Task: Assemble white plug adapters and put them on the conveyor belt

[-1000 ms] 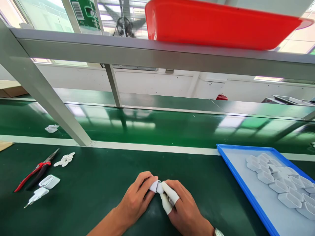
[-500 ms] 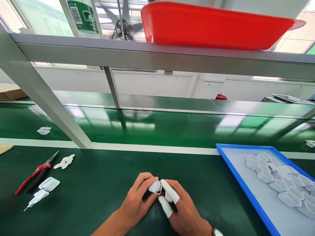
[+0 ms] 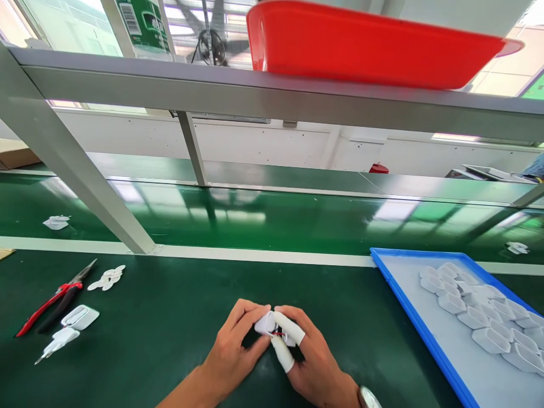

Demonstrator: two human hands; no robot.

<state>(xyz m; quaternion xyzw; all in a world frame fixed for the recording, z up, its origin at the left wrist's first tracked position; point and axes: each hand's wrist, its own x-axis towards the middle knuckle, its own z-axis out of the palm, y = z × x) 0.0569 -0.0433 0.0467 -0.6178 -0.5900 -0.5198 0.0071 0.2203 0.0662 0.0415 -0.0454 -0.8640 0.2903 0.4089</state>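
Note:
Near the lower middle of the head view, my left hand [image 3: 233, 345] pinches the left end of a small white plastic part [image 3: 266, 323]. My right hand [image 3: 312, 357], with white covers on thumb and forefinger, grips the other end of the small white assembly. A short red wire shows between the two ends; the fingers hide the rest. Far to the left lie red-and-black pliers [image 3: 59, 297], with a white flat casing [image 3: 80, 317] and a white piece with a thin tip [image 3: 62, 340] beside them. Small white pieces [image 3: 107, 279] rest right of the pliers' jaws.
A blue-rimmed tray [image 3: 419, 323] with several white shells [image 3: 491, 340] stands at the right. Behind the green table runs a green belt [image 3: 276, 221] carrying white parts at both sides. A metal frame [image 3: 272, 99] crosses above, with a red bin [image 3: 365, 51] on it.
The belt parts have moved left, and another shows more fully at the right. The view has shifted slightly. Both hands keep hold of the white assembly, with little change in pose.

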